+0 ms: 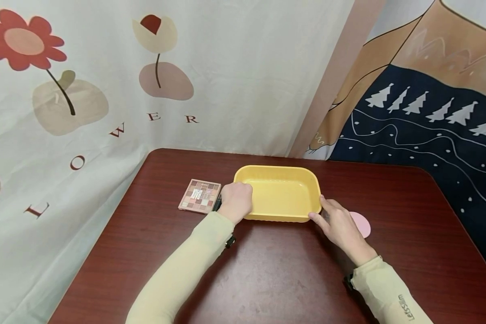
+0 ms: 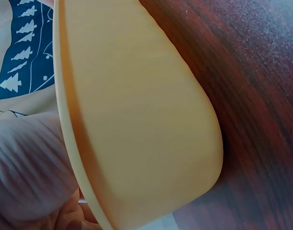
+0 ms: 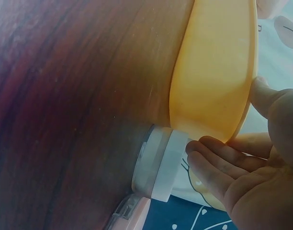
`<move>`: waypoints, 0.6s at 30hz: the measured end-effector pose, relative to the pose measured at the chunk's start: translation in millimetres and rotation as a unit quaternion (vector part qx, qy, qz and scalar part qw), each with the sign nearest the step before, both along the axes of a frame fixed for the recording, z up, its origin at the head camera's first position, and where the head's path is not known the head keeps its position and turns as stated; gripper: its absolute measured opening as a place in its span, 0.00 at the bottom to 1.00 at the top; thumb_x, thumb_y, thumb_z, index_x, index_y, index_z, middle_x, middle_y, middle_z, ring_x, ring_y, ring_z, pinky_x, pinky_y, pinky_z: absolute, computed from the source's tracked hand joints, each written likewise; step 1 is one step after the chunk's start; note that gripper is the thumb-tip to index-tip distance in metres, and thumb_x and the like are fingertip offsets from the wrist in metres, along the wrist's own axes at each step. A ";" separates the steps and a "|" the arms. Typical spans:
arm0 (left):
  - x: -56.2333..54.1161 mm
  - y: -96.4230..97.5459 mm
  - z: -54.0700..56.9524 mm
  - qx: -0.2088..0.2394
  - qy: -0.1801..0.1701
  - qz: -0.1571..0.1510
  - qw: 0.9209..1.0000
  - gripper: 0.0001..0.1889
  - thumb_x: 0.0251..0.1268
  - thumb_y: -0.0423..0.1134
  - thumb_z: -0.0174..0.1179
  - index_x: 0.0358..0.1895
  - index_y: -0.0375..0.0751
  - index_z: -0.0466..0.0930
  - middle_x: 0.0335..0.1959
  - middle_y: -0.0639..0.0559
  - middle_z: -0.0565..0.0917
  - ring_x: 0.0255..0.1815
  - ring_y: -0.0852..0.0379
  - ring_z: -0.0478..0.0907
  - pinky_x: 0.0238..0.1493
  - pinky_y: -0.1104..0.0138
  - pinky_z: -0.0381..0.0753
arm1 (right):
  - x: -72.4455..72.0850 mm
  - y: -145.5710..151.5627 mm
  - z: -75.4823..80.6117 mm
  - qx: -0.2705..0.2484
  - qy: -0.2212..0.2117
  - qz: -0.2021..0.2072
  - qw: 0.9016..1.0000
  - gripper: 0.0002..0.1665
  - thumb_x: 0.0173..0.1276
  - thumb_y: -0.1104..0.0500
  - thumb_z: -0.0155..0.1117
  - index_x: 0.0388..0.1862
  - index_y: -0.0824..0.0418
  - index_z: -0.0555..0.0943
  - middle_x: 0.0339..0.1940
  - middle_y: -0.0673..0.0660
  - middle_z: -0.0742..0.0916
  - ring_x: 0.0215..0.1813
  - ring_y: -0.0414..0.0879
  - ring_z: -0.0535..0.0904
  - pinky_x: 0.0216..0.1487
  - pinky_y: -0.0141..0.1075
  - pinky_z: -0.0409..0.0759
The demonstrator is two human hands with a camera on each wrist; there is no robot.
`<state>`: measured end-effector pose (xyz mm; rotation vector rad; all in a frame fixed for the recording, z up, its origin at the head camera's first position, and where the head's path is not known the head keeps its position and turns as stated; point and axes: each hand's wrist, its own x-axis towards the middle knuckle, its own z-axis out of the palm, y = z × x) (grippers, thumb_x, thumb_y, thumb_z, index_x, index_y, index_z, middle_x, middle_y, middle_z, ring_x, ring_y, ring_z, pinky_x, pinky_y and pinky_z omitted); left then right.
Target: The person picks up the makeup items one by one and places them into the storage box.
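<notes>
Sleeves [image 1: 178, 274] aslant, hands [image 1: 236, 201] at opposite ends of tray [image 1: 283, 198]

My right hand [image 3: 266, 187], thumb at a yellow tray [image 3: 213, 72] rim, fingertips near a white-lidded jar [image 3: 162, 163].

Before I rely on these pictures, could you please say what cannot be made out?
Left hand: head view, its back hides the fingertips.
Palette: head view, lettering too small to read.
Dark shape beside the palette: head view, too small to identify.
Pink round item: head view, partly behind the right hand.
White-lidded jar: head view, apparently hidden behind the right hand.
Yellow tray: left wrist view, one end cut off by the top edge.
</notes>
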<state>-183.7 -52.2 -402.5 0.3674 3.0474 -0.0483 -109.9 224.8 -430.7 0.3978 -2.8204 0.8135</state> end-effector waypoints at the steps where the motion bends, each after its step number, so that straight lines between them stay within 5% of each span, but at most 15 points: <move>1: 0.0 -0.1 -0.4 0.000 0.002 0.000 1.000 0.12 0.65 0.34 0.59 0.21 0.48 0.78 0.22 0.50 0.80 0.25 0.54 0.79 0.17 0.60 0.75 | 0.0 -0.1 0.0 0.000 -0.001 0.000 1.000 0.40 0.71 0.56 0.72 0.71 0.80 0.69 0.58 0.74 0.83 0.56 0.64 0.83 0.56 0.58 0.82; 10: 0.4 -3.2 -0.5 0.017 -0.010 0.008 1.000 0.11 0.63 0.34 0.61 0.22 0.48 0.77 0.23 0.51 0.80 0.25 0.54 0.78 0.19 0.58 0.77 | 1.6 -1.0 0.8 0.002 -0.018 -0.003 1.000 0.41 0.72 0.54 0.71 0.72 0.79 0.68 0.60 0.74 0.82 0.58 0.65 0.83 0.57 0.58 0.81; 18: 5.5 -18.3 3.2 0.101 0.009 -0.027 0.994 0.13 0.57 0.34 0.65 0.19 0.47 0.72 0.19 0.52 0.76 0.22 0.52 0.75 0.23 0.58 0.75 | 1.7 -0.8 2.5 0.002 -0.017 -0.004 1.000 0.41 0.72 0.54 0.71 0.72 0.79 0.68 0.60 0.75 0.82 0.58 0.65 0.82 0.58 0.58 0.81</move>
